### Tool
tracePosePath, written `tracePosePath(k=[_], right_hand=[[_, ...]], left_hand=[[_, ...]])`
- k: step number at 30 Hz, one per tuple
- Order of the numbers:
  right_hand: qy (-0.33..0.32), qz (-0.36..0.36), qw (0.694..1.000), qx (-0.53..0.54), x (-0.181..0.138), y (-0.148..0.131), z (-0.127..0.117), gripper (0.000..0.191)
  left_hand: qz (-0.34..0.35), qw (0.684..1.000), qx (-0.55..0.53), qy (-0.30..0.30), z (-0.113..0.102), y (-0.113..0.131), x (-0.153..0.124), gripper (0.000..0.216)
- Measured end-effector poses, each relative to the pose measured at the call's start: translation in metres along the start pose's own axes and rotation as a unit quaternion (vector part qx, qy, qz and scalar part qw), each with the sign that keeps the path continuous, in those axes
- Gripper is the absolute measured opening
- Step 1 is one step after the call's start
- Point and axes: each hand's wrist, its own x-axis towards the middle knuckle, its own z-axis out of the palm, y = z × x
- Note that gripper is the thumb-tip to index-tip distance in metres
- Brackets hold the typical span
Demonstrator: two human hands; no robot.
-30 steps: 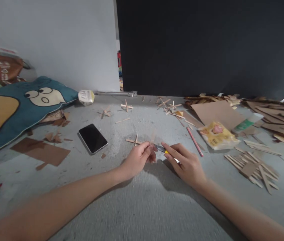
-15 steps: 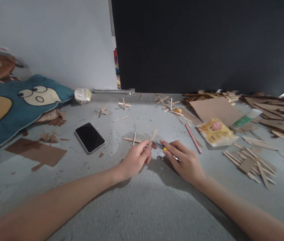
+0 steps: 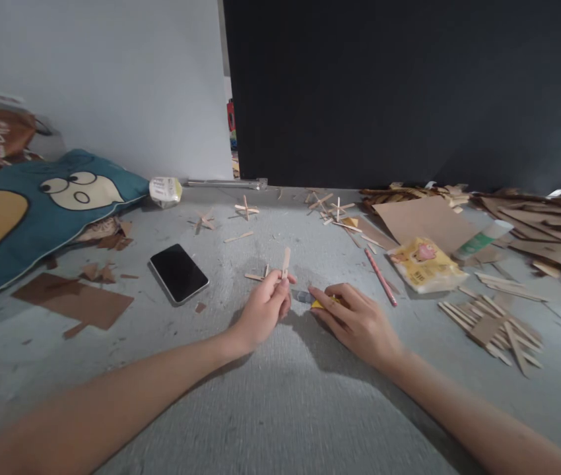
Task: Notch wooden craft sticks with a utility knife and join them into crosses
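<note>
My left hand [image 3: 264, 305] pinches a wooden craft stick [image 3: 286, 260] that points up from between thumb and fingers. Just behind it, two crossed craft sticks [image 3: 255, 276] lie on the floor, partly covered by my fingers. To the right, my right hand [image 3: 358, 323] has its fingers closed over a yellow-handled utility knife [image 3: 317, 304]. The knife's grey blade end [image 3: 302, 297] points left toward my left hand, low over the grey surface and apart from the stick. Much of the handle is hidden under my fingers.
A phone [image 3: 179, 274] and brown cardboard [image 3: 75, 300] lie left. Several joined stick crosses [image 3: 246, 209] stand farther back. On the right are a red pencil [image 3: 380, 276], a yellow packet [image 3: 426, 265], a glue stick [image 3: 482, 240] and piled craft sticks [image 3: 491, 330]. A blue cushion [image 3: 37, 214] sits far left.
My left hand has drawn slightly left with the stick, now more upright. The knife has come away from the stick and is lower, with my right hand moved slightly down and left.
</note>
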Motion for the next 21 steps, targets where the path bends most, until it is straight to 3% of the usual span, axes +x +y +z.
tracePosePath(k=[6, 9, 15, 17, 21], right_hand=[[-0.023, -0.027, 0.999, -0.008, 0.001, 0.000, -0.001, 0.032], [-0.026, -0.034, 0.999, -0.016, 0.001, 0.000, -0.001, 0.032], [-0.031, -0.031, 0.999, -0.026, 0.001, 0.000, -0.001, 0.032], [-0.028, -0.021, 0.999, -0.024, 0.001, 0.002, -0.002, 0.032], [-0.023, 0.014, 0.999, -0.036, 0.000, 0.010, -0.001, 0.031]], left_hand=[[-0.011, 0.999, 0.034, -0.024, 0.002, 0.007, -0.002, 0.039], [-0.012, 0.999, 0.050, -0.007, 0.003, 0.008, -0.002, 0.042], [-0.014, 0.999, 0.045, -0.004, 0.002, -0.002, 0.003, 0.044], [-0.012, 0.998, 0.050, 0.022, -0.002, -0.005, 0.008, 0.043], [0.032, 0.989, 0.057, 0.133, -0.022, 0.005, 0.024, 0.035]])
